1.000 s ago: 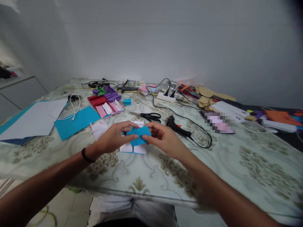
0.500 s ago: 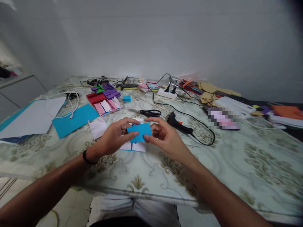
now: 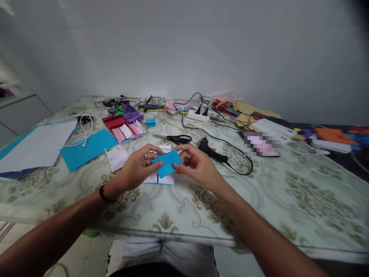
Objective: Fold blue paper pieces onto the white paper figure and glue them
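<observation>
A small blue folded paper (image 3: 167, 164) is held up between both hands, tilted with its right side higher. My left hand (image 3: 142, 164) pinches its left end, thumb in front and fingers behind. At the other end my right hand (image 3: 196, 164) grips it with thumb and fingers. Under the hands lies a white paper piece with blue edges (image 3: 165, 179), partly hidden. Black-handled scissors (image 3: 178, 139) rest just beyond the hands. A black glue gun (image 3: 212, 152) lies to the right of them.
Blue sheet (image 3: 89, 149), white sheet (image 3: 43, 144) and white cable (image 3: 92, 127) lie left. Pink, red and purple folded papers (image 3: 129, 130) sit behind. A power strip (image 3: 198, 115) with black cords stands at the back, a phone (image 3: 262, 144) at right.
The blue paper has been turned in the hands, its right side rising and its lower edge now slanted. Both hands still hold it. The whole view has shifted slightly.
</observation>
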`<state>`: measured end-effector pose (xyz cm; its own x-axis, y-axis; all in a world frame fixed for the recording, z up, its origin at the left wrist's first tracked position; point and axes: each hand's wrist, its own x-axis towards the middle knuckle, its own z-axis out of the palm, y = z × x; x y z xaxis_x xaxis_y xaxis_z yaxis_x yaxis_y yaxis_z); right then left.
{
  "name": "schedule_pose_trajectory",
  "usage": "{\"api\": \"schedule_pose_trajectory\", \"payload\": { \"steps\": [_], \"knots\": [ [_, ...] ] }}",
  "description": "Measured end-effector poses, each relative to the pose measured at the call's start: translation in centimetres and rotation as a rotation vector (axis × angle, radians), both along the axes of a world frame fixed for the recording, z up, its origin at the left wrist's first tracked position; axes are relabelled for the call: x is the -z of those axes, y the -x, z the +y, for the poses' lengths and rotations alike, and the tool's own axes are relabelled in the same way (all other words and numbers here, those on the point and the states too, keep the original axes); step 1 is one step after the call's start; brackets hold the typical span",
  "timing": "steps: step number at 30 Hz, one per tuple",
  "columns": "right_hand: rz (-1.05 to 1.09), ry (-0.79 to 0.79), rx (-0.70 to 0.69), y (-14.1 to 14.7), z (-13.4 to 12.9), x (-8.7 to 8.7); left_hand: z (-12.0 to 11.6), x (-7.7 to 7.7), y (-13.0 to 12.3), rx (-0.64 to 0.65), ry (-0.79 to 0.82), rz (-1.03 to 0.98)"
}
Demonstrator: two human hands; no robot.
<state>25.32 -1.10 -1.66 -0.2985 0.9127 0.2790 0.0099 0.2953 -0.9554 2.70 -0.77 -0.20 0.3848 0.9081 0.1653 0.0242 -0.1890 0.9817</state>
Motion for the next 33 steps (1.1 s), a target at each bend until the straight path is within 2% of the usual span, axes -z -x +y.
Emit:
{"api": "schedule_pose_trajectory", "payload": {
  "steps": [8,16,24,29,33],
  "knots": [
    [0.042,-0.025,0.011,-0.06,-0.27,-0.18,-0.17,-0.17,0.05,0.038,-0.010,-0.046],
    [0.080,-0.141,0.004,-0.46,-0.01,-0.54,-0.38,-0.36,-0.02,0.041,-0.043,-0.100],
    [0.121,0.112,-0.129,-0.41,-0.03,-0.65,-0.40,-0.01,-0.02,0.026,-0.086,-0.123],
    [0.143,0.152,-0.135,-0.41,0.11,-0.49,-0.51,-0.25,0.09,-0.047,-0.161,-0.036],
    [0.192,0.155,-0.126,-0.57,0.36,0.16,-0.63,-0.68,0.15,-0.039,-0.210,0.021]
  ]
}}
